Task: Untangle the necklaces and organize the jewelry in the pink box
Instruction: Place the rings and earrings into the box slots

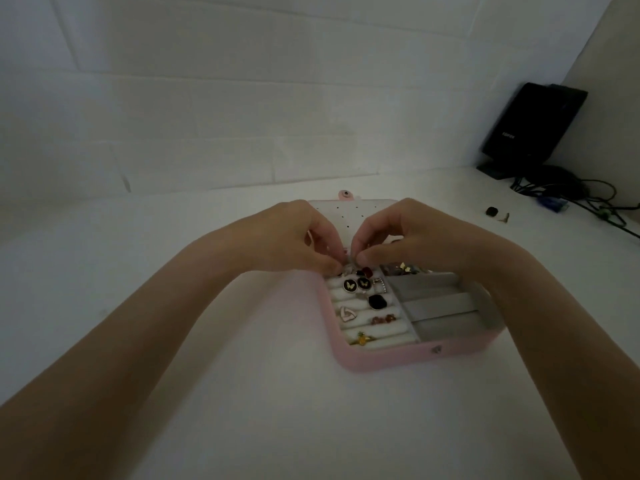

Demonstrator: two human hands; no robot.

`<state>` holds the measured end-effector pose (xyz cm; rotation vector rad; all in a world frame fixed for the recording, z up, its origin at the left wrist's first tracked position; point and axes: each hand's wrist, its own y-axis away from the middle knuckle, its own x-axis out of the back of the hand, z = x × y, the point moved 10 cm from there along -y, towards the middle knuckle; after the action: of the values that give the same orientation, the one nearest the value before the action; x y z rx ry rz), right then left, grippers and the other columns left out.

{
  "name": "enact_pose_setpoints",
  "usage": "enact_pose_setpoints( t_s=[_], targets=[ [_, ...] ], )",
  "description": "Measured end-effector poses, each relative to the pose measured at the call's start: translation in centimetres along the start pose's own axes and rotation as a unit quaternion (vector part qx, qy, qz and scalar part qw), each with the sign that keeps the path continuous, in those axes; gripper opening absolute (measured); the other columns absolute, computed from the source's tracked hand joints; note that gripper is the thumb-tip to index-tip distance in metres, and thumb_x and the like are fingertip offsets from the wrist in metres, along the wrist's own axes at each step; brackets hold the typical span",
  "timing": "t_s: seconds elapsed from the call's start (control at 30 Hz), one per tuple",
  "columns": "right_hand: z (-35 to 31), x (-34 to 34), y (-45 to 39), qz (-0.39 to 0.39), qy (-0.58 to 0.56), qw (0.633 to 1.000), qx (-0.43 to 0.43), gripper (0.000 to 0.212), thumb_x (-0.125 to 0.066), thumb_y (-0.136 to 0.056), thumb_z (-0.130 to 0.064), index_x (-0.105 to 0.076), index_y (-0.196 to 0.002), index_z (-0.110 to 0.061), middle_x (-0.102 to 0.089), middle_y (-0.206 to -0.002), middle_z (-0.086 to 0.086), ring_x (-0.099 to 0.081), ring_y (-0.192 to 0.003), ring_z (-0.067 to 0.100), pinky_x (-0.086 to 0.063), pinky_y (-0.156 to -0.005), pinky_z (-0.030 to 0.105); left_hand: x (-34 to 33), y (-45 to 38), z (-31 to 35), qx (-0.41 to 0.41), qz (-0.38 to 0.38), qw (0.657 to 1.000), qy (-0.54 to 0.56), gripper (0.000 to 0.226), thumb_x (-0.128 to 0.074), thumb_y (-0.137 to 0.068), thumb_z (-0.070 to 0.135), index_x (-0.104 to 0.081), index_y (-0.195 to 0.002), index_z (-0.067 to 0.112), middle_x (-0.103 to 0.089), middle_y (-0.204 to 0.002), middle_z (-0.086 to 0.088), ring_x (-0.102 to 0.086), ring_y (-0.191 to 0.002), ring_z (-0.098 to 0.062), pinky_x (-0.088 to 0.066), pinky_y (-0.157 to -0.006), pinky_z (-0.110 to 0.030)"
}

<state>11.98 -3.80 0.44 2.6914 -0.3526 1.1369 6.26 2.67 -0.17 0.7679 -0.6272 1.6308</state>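
The pink box point(388, 358) lies open on the white table, its perforated lid point(346, 216) folded back. White ring rolls on its left hold earrings and rings: two black round butterfly studs point(356, 284), a black stone point(377, 302), a pink triangle piece point(346, 314), red beads point(382, 319) and a gold piece point(465, 339). Grey compartments point(436, 306) fill the right side. My left hand point(294, 237) and my right hand point(398, 237) meet over the box's far left corner, fingertips pinching a small silvery jewelry piece point(351, 263). The piece is mostly hidden by the fingers.
A black speaker point(530, 129) stands at the back right by the wall, with dark cables point(588, 199) trailing over the table. Two small dark and tan bits point(497, 213) lie near them. More small jewelry point(403, 268) sits in the box's far right compartment.
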Motion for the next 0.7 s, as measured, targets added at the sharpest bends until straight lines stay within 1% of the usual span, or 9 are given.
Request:
enact_pose_setpoints(
  t_s=[0.07,0.13,0.17,0.23,0.33,0.37,0.5,0.6,0.7],
  targets=[
    [-0.07,0.05,-0.22,-0.003,0.02,1.0,0.005,0.007,-0.071,-0.08,-0.015,-0.073,-0.079,-0.022,-0.071,-0.08,0.006,-0.059,-0.07,0.011,-0.048,-0.077,0.029,-0.03,-0.05,0.35,0.0,0.01,1.0,-0.027,0.015,-0.075,-0.074,0.031,-0.065,-0.068,0.04,-0.056,-0.064,0.017,-0.047,-0.054,0.01,-0.033,-0.051,-0.005],
    [-0.11,0.02,-0.3,-0.009,0.031,0.999,0.01,0.009,-0.072,-0.078,-0.018,-0.073,-0.077,-0.026,-0.069,-0.083,0.009,-0.057,-0.068,0.009,-0.048,-0.079,0.032,-0.03,-0.05,0.72,-0.004,0.025,0.999,-0.045,0.017,-0.076,-0.074,0.031,-0.062,-0.066,0.039,-0.055,-0.063,0.017,-0.048,-0.055,0.013,-0.034,-0.051,-0.004],
    [-0.16,0.04,-0.31,-0.009,0.036,0.999,0.013,0.009,-0.072,-0.076,-0.02,-0.072,-0.075,-0.029,-0.069,-0.086,0.011,-0.058,-0.071,0.012,-0.049,-0.081,0.036,-0.06,-0.03,0.88,-0.006,0.029,0.998,-0.05,0.018,-0.076,-0.074,0.03,-0.062,-0.066,0.038,-0.055,-0.063,0.017,-0.048,-0.055,0.014,-0.034,-0.051,-0.003],
    [-0.38,0.12,-0.21,-0.002,0.039,0.999,0.019,0.011,-0.073,-0.074,-0.022,-0.072,-0.072,-0.032,-0.067,-0.093,0.013,-0.062,-0.083,0.024,-0.049,-0.087,0.047,-0.17,-0.01,1.08,-0.01,0.032,0.998,-0.06,0.018,-0.075,-0.075,0.029,-0.062,-0.066,0.036,-0.055,-0.062,0.017,-0.048,-0.054,0.014,-0.034,-0.05,-0.003],
    [-0.51,0.34,-0.03,0.01,0.025,0.999,0.021,0.01,-0.074,-0.073,-0.021,-0.073,-0.07,-0.03,-0.064,-0.1,0.015,-0.059,-0.093,0.036,-0.047,-0.086,0.056,-0.21,-0.05,1.12,-0.009,0.03,0.997,-0.07,0.015,-0.075,-0.075,0.028,-0.063,-0.069,0.033,-0.055,-0.062,0.017,-0.048,-0.053,0.014,-0.034,-0.051,-0.004],
    [-0.5,0.39,-0.01,0.013,0.023,0.999,0.02,0.01,-0.074,-0.073,-0.02,-0.073,-0.07,-0.029,-0.064,-0.101,0.016,-0.059,-0.094,0.036,-0.047,-0.086,0.055,-0.22,-0.06,1.09,-0.009,0.028,0.997,-0.069,0.013,-0.075,-0.075,0.028,-0.064,-0.07,0.032,-0.056,-0.062,0.016,-0.048,-0.053,0.013,-0.034,-0.051,-0.004],
    [-0.51,0.58,0.02,0.022,0.015,0.999,0.018,0.007,-0.075,-0.074,-0.017,-0.073,-0.072,-0.024,-0.063,-0.102,0.017,-0.059,-0.093,0.031,-0.049,-0.085,0.044,-0.22,-0.06,0.94,-0.01,0.022,0.998,-0.064,0.016,-0.076,-0.073,0.028,-0.063,-0.069,0.035,-0.056,-0.063,0.015,-0.048,-0.056,0.01,-0.036,-0.053,-0.005],
    [-0.62,0.64,-0.11,0.032,0.018,0.999,0.018,0.009,-0.075,-0.074,-0.019,-0.073,-0.07,-0.027,-0.064,-0.102,0.018,-0.059,-0.092,0.032,-0.049,-0.085,0.044,-0.11,-0.07,0.78,-0.01,0.021,0.998,-0.053,0.017,-0.077,-0.072,0.029,-0.063,-0.067,0.038,-0.058,-0.061,0.017,-0.049,-0.057,0.009,-0.036,-0.054,-0.005],
    [-0.78,0.62,-0.16,0.036,0.017,0.999,0.019,0.013,-0.075,-0.074,-0.019,-0.071,-0.067,-0.03,-0.064,-0.103,0.018,-0.059,-0.092,0.033,-0.05,-0.081,0.044,-0.07,0.02,0.63,-0.004,0.015,0.999,-0.042,0.017,-0.077,-0.072,0.03,-0.064,-0.067,0.04,-0.056,-0.06,0.018,-0.048,-0.055,0.01,-0.035,-0.053,-0.004]
  ],
)
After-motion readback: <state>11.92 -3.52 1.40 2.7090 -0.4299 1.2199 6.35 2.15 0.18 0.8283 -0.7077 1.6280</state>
